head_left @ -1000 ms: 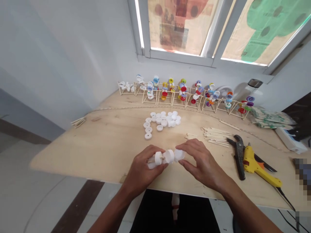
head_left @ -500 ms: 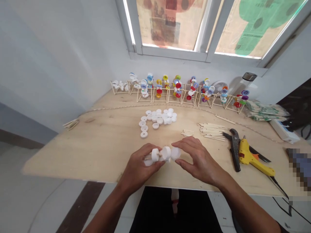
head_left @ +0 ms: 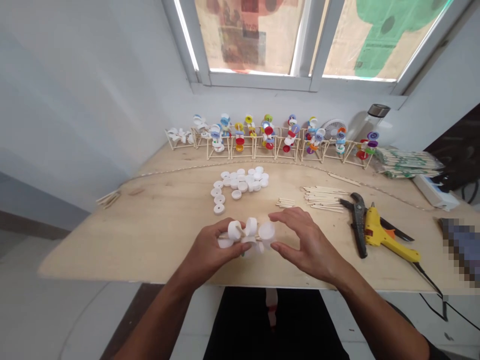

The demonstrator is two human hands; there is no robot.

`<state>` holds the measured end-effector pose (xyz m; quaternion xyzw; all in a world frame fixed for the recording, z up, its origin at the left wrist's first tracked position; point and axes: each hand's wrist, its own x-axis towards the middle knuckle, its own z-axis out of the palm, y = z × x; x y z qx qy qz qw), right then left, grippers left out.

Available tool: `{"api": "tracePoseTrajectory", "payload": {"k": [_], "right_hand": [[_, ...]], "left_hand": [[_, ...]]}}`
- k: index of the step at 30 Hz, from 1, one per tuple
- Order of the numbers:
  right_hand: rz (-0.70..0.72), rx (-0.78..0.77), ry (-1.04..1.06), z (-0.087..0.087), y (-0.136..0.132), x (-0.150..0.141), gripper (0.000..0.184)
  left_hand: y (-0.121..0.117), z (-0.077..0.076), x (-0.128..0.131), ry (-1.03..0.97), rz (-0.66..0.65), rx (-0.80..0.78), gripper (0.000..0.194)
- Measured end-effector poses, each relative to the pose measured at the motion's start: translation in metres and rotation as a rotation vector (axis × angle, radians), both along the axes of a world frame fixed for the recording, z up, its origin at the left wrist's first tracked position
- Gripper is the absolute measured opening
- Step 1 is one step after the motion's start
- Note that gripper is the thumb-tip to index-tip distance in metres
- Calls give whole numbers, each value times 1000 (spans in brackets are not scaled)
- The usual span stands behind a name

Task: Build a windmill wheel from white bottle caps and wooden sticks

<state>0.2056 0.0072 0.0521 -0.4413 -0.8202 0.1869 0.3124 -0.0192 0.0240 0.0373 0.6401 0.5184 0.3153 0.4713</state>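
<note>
Rotated since earlier: round white plastic-cap and wooden-stick assembly (head_left: 251, 227), gripped by left hand (head_left: 210, 246); right hand (head_left: 309, 246) spread alongside.

- One head-worn camera looks forward and steeply down from above and behind both hands.
- The left hand (head_left: 204, 252) and right hand (head_left: 309, 246) are near it, just below mid-view.
- Beyond the hands, it covers the table (head_left: 150, 235) back to the window (head_left: 245, 42); below them, the wearer's legs (head_left: 240, 327).
</note>
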Motion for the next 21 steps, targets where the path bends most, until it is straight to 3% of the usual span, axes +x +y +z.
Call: {"api": "tracePoseTrajectory", "payload": {"k": [6, 11, 15, 21], "right_hand": [[-74, -63, 164, 6, -8, 6, 26], [-144, -78, 198, 10, -8, 4, 14], [-157, -163, 222, 12, -9, 2, 14], [-170, -212, 150, 7, -8, -3, 16]], "left_hand": [[2, -10, -4, -321, -33, -223, 23], [-2, -7, 0, -297, 29, -178, 25], [-11, 0, 4, -16, 136, 149, 24], [-20, -3, 5, 226, 56, 717, 18]]}}
